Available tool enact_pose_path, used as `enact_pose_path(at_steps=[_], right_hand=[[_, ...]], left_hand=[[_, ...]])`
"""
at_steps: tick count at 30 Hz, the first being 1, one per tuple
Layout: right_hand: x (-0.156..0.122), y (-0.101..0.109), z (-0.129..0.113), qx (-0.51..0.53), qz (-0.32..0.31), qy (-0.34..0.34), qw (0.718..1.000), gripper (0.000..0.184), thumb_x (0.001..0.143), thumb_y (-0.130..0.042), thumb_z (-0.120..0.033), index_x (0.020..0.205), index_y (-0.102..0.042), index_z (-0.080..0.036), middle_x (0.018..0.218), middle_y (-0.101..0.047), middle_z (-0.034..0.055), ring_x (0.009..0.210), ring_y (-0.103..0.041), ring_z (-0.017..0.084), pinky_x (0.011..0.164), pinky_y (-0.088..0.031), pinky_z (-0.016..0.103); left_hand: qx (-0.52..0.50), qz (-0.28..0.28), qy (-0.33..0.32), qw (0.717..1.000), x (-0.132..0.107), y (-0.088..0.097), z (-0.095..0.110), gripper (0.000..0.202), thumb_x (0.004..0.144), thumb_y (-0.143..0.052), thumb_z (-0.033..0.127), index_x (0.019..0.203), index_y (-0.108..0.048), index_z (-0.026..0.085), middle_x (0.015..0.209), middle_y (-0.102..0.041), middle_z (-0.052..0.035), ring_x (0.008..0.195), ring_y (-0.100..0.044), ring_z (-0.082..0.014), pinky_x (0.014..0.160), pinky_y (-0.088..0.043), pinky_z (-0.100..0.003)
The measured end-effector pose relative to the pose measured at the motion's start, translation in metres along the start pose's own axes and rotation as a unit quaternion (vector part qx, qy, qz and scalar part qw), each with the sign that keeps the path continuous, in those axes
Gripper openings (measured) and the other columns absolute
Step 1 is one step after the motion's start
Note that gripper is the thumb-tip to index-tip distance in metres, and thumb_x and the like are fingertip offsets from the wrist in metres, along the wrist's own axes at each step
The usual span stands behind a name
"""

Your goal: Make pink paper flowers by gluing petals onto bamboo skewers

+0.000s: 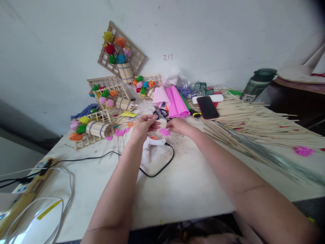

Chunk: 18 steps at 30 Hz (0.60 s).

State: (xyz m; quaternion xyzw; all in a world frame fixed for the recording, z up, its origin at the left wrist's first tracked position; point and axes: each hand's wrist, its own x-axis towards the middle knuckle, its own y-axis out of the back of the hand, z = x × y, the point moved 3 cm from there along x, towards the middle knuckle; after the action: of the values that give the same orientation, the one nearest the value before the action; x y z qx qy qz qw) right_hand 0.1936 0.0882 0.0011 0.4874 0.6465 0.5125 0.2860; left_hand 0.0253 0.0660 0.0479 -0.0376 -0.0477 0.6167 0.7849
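My left hand [143,126] is raised above the white table [177,183], its fingers pinched on a thin wooden stick that is hard to make out. My right hand [179,126] is closed beside it, touching a small pink paper flower piece [165,132] held between the two hands. Just below the hands lies a white glue gun [155,141] with a black cord [162,167]. Pink flowers on sticks [119,134] lie to the left of my left hand.
Stick-frame crafts with coloured paper flowers [95,128] stand at the back left and lean on the wall. Pink paper rolls [175,101], scissors [160,113], a phone [207,107], a large pile of sticks [254,118], a green flask [257,84] and a power strip [35,173] surround the work area.
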Motion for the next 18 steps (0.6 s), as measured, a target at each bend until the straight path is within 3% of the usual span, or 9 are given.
enact_pose_path(at_steps=[6,18], right_hand=[[-0.008,0.001,-0.014,-0.085,-0.018,0.017,0.996,0.029,0.078,-0.050,-0.020,0.102,-0.064,-0.028,0.106,-0.062,0.0047,0.097,-0.055,0.023,0.078,-0.037,0.031],[-0.007,-0.001,-0.010,-0.105,-0.010,0.028,0.994,0.028,0.078,-0.046,-0.022,0.100,-0.063,-0.025,0.105,-0.061,0.0063,0.093,-0.055,0.024,0.071,-0.036,0.031]], left_hand=[[0.014,-0.013,0.019,1.000,0.000,-0.001,-0.004,0.026,0.062,-0.070,0.029,0.077,-0.057,0.012,0.062,-0.065,-0.0051,0.048,-0.060,-0.0113,0.040,-0.043,-0.016],[0.019,0.003,0.017,1.000,-0.002,0.002,0.003,0.023,0.061,-0.070,0.027,0.073,-0.057,0.012,0.060,-0.065,-0.0039,0.046,-0.059,-0.0101,0.040,-0.042,-0.016]])
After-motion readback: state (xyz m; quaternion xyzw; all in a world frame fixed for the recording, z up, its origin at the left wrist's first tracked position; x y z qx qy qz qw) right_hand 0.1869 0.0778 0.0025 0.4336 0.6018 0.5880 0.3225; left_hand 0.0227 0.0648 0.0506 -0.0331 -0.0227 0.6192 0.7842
